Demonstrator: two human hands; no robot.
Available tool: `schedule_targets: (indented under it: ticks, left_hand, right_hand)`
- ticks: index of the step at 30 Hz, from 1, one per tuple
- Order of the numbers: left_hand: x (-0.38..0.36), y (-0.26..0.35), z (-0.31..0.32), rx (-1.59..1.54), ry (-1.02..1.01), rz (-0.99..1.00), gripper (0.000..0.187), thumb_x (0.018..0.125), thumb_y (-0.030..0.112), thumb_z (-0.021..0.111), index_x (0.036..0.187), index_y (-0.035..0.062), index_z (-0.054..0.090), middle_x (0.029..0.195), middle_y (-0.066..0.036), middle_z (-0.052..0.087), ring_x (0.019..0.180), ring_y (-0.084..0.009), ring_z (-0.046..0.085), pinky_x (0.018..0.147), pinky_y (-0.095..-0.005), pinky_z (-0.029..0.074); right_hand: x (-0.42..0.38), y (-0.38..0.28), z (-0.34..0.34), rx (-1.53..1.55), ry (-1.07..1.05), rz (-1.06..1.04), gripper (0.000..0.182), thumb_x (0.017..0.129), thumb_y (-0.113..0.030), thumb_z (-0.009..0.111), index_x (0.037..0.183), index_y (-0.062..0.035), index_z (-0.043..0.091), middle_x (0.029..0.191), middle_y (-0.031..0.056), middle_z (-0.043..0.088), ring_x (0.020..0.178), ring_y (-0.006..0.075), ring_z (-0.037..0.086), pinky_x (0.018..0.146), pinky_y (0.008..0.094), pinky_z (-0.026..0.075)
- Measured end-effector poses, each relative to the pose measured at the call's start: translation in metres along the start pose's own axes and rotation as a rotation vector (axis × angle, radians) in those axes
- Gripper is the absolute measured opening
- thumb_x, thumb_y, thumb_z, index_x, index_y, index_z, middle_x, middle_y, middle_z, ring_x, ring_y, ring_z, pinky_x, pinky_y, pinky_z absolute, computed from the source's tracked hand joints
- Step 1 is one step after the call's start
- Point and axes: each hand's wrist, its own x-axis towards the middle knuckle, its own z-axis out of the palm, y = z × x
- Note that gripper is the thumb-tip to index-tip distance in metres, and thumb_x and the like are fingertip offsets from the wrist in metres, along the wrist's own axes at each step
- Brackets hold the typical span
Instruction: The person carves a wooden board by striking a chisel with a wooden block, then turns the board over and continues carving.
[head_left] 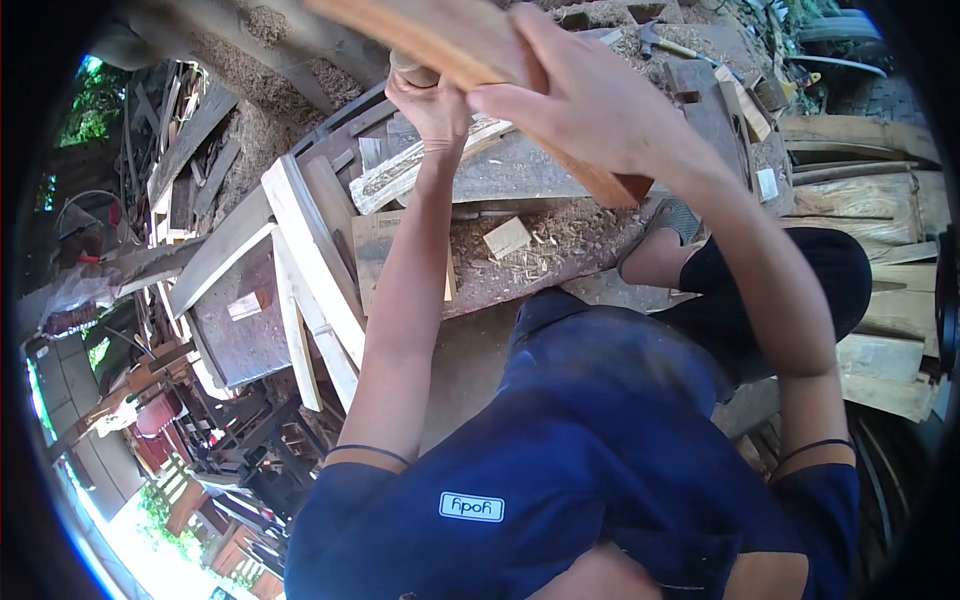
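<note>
A long reddish-brown wooden beam (pixel 440 40) slants across the top of the view, its lower end (pixel 622 190) near my raised foot. My right hand (pixel 570 85) is closed around the beam, thumb on the near side and fingers over the far side. Just below the beam, my left hand (pixel 432 108) is closed on a rounded, pale wooden handle-like piece (pixel 412 68); the beam hides the rest of it. Under both hands lies a worn work surface (pixel 560 250) strewn with chips. A small wood block (pixel 507 238) sits there.
A hammer (pixel 650 40) lies at the back right. Pale planks (pixel 315 260) lean at the left edge of the work surface, with a rough split piece (pixel 400 180) beside them. Boards (pixel 850 200) are stacked at right. Shavings (pixel 270 110) cover the upper left.
</note>
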Motion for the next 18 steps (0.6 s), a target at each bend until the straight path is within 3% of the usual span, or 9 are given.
schedule_targets:
  ticks: [1,3,5,6,8,11,13,14,18]
  left_hand:
    - [-0.004,0.013,0.013,0.260,0.008,0.191,0.021,0.076,0.012,0.075,0.082,-0.0016,0.060,0.080,-0.007,0.062,0.075,-0.0131,0.059,0.072,-0.0297,0.050]
    - [0.007,0.003,0.001,0.360,-0.046,0.098,0.017,0.078,0.009,0.073,0.079,-0.0010,0.059,0.079,-0.006,0.063,0.072,-0.0111,0.057,0.069,-0.0278,0.049]
    - [0.011,-0.007,-0.002,0.327,-0.111,0.145,0.015,0.080,0.004,0.069,0.082,0.0028,0.055,0.066,-0.004,0.058,0.050,-0.0100,0.053,0.044,-0.0256,0.045]
    - [0.013,-0.009,0.001,0.247,-0.116,0.170,0.014,0.081,0.002,0.067,0.081,0.0045,0.054,0.061,-0.003,0.055,0.047,-0.0090,0.051,0.042,-0.0239,0.040]
    - [0.013,-0.002,0.003,0.250,-0.156,0.114,0.014,0.081,0.002,0.067,0.080,0.0045,0.054,0.060,-0.003,0.055,0.047,-0.0089,0.051,0.041,-0.0231,0.039]
    - [0.013,0.018,-0.001,0.264,-0.236,-0.001,0.016,0.080,-0.002,0.067,0.079,0.0042,0.052,0.062,-0.004,0.054,0.048,-0.0092,0.050,0.043,-0.0232,0.037]
    - [0.018,0.025,-0.008,0.158,-0.386,-0.189,0.014,0.080,0.001,0.069,0.075,0.0056,0.057,0.059,0.001,0.056,0.053,-0.0058,0.052,0.048,-0.0221,0.041]
    - [0.022,0.027,-0.011,0.132,-0.407,-0.215,0.013,0.081,0.000,0.068,0.076,0.0057,0.057,0.057,0.001,0.055,0.050,-0.0071,0.053,0.044,-0.0224,0.040]
    - [0.045,0.037,-0.035,-0.032,-0.468,-0.383,0.016,0.078,-0.004,0.064,0.078,0.0050,0.051,0.065,-0.005,0.051,0.057,-0.0150,0.050,0.062,-0.0314,0.045]
  right_hand:
    - [-0.005,0.013,0.011,-0.003,-0.004,-0.004,0.063,0.086,-0.051,0.062,0.115,0.0028,0.048,0.093,0.0286,0.067,0.089,0.0414,0.069,0.081,0.0453,0.052]
    - [-0.018,0.037,0.026,0.295,0.063,0.149,0.064,0.086,-0.050,0.062,0.115,0.0044,0.047,0.095,0.0301,0.067,0.090,0.0425,0.068,0.082,0.0457,0.052]
    - [-0.036,0.062,0.042,0.196,-0.016,0.287,0.065,0.086,-0.049,0.063,0.116,0.0056,0.046,0.096,0.0315,0.066,0.091,0.0441,0.068,0.083,0.0472,0.051]
    - [-0.046,0.071,0.051,0.165,-0.060,0.357,0.063,0.087,-0.048,0.063,0.117,0.0038,0.046,0.098,0.0307,0.065,0.093,0.0419,0.067,0.083,0.0458,0.050]
    - [-0.062,0.090,0.072,0.141,-0.113,0.425,0.061,0.088,-0.048,0.064,0.118,0.0020,0.046,0.100,0.0299,0.064,0.095,0.0398,0.066,0.083,0.0445,0.049]
    - [-0.074,0.105,0.095,0.094,-0.164,0.503,0.061,0.088,-0.048,0.064,0.116,0.0015,0.043,0.095,0.0310,0.064,0.092,0.0447,0.066,0.081,0.0479,0.050]
    - [-0.076,0.107,0.100,0.004,-0.157,0.462,0.060,0.088,-0.047,0.062,0.117,0.0008,0.040,0.089,0.0306,0.065,0.089,0.0491,0.065,0.078,0.0512,0.050]
    - [-0.076,0.107,0.101,0.005,-0.157,0.460,0.060,0.088,-0.047,0.062,0.117,0.0008,0.040,0.089,0.0306,0.065,0.089,0.0491,0.065,0.078,0.0512,0.050]
    - [-0.075,0.106,0.101,-0.006,-0.149,0.461,0.058,0.089,-0.046,0.061,0.117,-0.0003,0.039,0.086,0.0293,0.066,0.086,0.0496,0.066,0.077,0.0535,0.050]
